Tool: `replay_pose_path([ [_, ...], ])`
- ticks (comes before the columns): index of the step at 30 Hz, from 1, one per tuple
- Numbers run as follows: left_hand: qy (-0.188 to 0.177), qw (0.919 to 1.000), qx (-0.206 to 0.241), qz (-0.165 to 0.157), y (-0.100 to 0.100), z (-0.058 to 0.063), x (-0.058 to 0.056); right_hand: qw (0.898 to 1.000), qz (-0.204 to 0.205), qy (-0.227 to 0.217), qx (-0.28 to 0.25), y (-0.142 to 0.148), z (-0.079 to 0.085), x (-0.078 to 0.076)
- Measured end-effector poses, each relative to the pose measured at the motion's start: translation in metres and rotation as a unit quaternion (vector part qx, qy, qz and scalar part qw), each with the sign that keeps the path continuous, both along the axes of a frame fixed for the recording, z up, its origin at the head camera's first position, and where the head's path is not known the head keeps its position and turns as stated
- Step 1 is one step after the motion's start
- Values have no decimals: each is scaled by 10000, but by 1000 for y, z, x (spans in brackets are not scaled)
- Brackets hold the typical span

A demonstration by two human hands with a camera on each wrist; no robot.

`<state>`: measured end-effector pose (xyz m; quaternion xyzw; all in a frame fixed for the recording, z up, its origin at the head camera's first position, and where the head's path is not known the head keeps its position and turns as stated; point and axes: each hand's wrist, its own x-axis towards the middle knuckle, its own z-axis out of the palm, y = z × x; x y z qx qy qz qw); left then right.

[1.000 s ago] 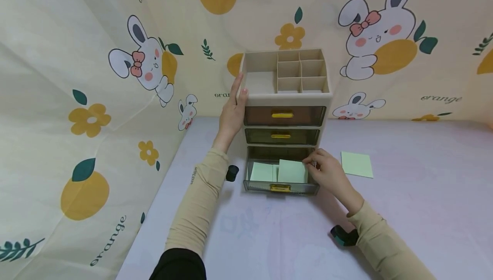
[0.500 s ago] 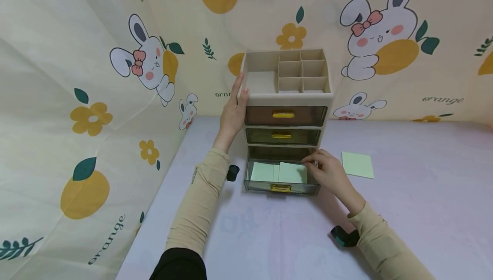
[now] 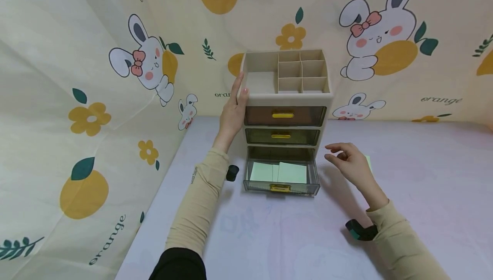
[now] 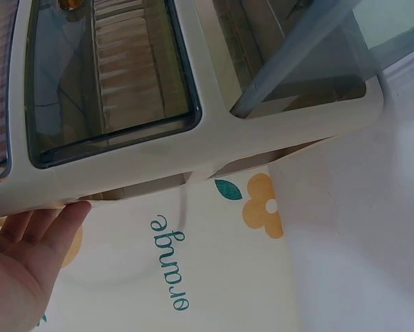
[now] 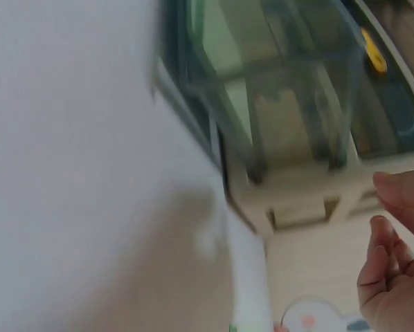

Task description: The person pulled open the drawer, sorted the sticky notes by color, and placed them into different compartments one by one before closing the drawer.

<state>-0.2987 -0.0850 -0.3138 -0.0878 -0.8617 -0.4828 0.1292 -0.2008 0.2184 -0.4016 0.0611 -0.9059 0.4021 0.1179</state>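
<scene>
A white desk organizer [image 3: 286,99] with three tinted drawers stands against the backdrop. Its bottom drawer [image 3: 256,187] is pulled out, and pale green sticky notes [image 3: 292,173] lie inside, on the left and right. My left hand [image 3: 232,116] rests on the organizer's left side, fingers extended along it; the left wrist view shows the fingers [image 4: 63,225] at its edge. To the right of the drawer, my right hand [image 3: 349,163] is in the air with thumb and fingers apart, holding nothing. Behind it, mostly hidden, a green sticky note [image 3: 368,161] lies on the table.
The organizer's top has one large and several small compartments [image 3: 289,69]. The upper two drawers, brown [image 3: 258,116] and olive [image 3: 257,136], are closed. A black wrist device [image 3: 361,230] sits at the right cuff. A rabbit-and-orange printed backdrop [image 3: 262,10] rises behind the pale table [image 3: 277,237].
My right hand has left the drawer's right edge and moved right, now covering most of the loose note. The right-hand note in the drawer has settled lower. The left hand stays put.
</scene>
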Motion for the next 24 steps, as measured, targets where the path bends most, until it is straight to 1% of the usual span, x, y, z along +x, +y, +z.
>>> replay_pose_path([
  [5,88,10000,-24,-13,-1,0,1,9986,-134,-370,365,26,-1,-2],
  [10,63,10000,-12,-9,-1,0,2,9951,16,-797,592,50,-6,-7],
  [13,77,10000,5,-21,-1,1,1,9912,32,-1075,767,64,-9,-9],
  [16,74,10000,14,-41,-1,1,1,9850,-54,-1411,991,75,-11,-11],
  [19,27,10000,14,-44,-2,1,1,9757,-161,-1803,1232,82,-14,-11],
  [24,-26,10000,-2,-27,-1,0,1,9612,-220,-2203,1643,89,-20,-13],
])
